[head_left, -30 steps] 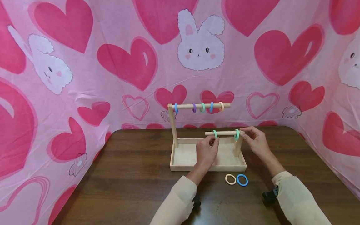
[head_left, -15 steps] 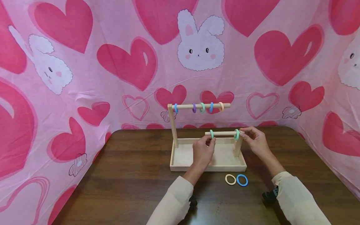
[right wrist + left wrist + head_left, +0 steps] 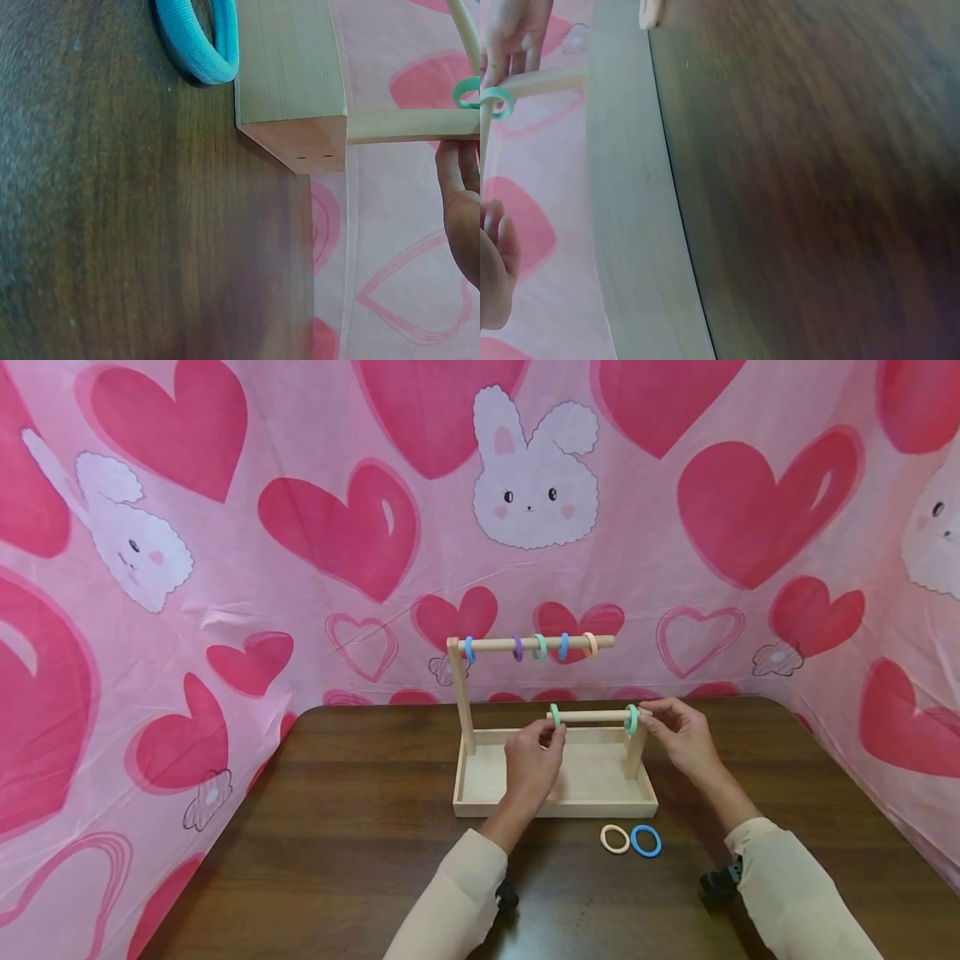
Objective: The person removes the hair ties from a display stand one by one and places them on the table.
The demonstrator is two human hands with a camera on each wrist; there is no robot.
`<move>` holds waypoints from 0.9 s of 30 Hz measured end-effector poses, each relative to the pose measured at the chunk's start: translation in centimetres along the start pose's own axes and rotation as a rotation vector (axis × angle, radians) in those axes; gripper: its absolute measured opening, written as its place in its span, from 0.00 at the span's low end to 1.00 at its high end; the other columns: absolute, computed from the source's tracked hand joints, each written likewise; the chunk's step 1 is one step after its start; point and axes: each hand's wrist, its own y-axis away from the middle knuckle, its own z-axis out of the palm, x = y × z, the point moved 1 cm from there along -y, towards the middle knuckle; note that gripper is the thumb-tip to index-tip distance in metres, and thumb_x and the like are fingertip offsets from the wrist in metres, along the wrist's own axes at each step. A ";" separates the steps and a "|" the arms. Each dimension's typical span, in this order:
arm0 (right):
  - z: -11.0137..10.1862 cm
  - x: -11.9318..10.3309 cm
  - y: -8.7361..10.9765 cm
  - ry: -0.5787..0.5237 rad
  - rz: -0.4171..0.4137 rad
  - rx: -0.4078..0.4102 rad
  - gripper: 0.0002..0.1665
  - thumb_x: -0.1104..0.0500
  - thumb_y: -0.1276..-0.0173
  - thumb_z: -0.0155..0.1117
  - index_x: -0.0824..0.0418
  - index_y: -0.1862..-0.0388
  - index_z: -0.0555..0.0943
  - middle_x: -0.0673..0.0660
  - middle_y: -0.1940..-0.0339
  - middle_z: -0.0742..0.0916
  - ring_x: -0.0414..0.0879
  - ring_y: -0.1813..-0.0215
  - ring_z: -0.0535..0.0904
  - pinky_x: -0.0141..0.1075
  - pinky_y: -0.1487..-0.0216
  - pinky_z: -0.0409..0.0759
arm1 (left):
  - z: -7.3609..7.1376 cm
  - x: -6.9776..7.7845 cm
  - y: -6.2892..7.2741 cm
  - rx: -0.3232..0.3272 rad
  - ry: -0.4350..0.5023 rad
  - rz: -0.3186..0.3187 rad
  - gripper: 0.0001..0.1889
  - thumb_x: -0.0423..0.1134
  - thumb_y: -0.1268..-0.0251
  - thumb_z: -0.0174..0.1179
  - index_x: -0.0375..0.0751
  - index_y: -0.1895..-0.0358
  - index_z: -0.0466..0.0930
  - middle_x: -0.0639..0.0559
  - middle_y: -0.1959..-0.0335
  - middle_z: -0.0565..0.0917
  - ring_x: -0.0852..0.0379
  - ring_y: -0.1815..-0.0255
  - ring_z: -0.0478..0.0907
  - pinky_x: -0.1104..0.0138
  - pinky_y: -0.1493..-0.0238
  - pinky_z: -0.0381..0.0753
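My left hand [image 3: 531, 768] pinches a green ring [image 3: 555, 715] at the free left end of the lower wooden rod [image 3: 592, 716]. A second green ring [image 3: 632, 718] hangs near that rod's right end, beside the short post [image 3: 634, 756]. There my right hand [image 3: 686, 735] grips the top of the post with thumb and fingers; its fingers [image 3: 450, 169] lie against the wood in the right wrist view. Post and rod belong to a wooden stand [image 3: 555, 809] with a shallow tray base. The left wrist view shows the left hand [image 3: 495, 270] only partly, and its ring is out of sight there.
The stand's upper rod [image 3: 491, 644] carries several blue, purple, green and peach rings, held up by a tall left post [image 3: 462, 693]. In front of the tray, a peach ring [image 3: 615, 851] and a blue ring [image 3: 646, 853] lie on the brown table [image 3: 337, 843].
My left hand has slid leftward along the lower rod, bringing the green ring to the rod's free end. The right hand has stayed in place at the post.
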 end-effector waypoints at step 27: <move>0.0 -0.1 -0.1 -0.023 -0.009 0.007 0.13 0.76 0.32 0.62 0.85 0.52 0.76 0.30 0.65 0.87 0.25 0.63 0.81 0.17 0.61 0.79 | -1.4 -1.1 0.2 0.063 0.055 -0.052 0.06 0.34 0.35 0.67 0.34 0.64 0.89 0.45 0.72 0.90 0.60 0.76 0.83 0.78 0.71 0.79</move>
